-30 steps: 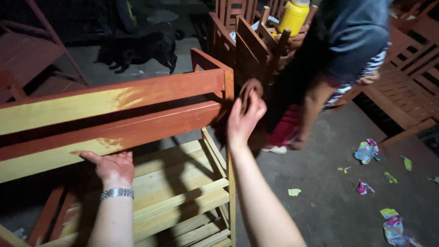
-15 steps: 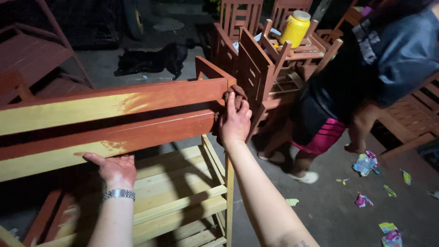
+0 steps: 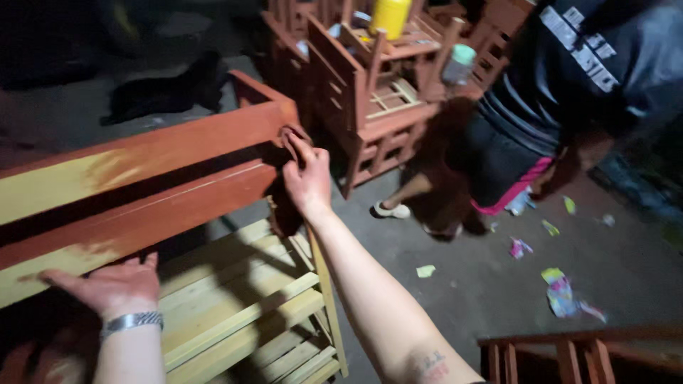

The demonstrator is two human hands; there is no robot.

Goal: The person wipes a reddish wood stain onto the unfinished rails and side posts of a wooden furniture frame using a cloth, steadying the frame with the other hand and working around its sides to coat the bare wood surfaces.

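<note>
Here the left hand (image 3: 114,284), wearing a metal watch (image 3: 131,321), lies flat and spread against the lower rail (image 3: 135,220) of a wooden bench frame (image 3: 235,299) that appears to rest on its side, its bare yellow slats (image 3: 242,313) showing below. The palm seems to serve as a brace; judged from the frame, keeping it pressed square on the rail would stop the piece from rocking. Further along, the right hand (image 3: 307,178) reaches to the end of the upper rail (image 3: 156,153), fingers pressed together and curled round a small dark rag or pad (image 3: 290,135) held against the corner post (image 3: 274,107). The rails are red-brown toward that end and still raw yellow toward the left, so the work looks like rubbing stain into the wood. For an even coat, short strokes along the grain and a firm wrap round the corner edge would likely serve best, with the forearm kept clear of wet surfaces. Beyond the corner, another person (image 3: 541,121) bends over just beside a stack of stained chairs (image 3: 377,107); a yellow bottle (image 3: 390,16) stands on top. Scraps of litter (image 3: 562,291) lie on the concrete floor (image 3: 469,284) to the right.
</note>
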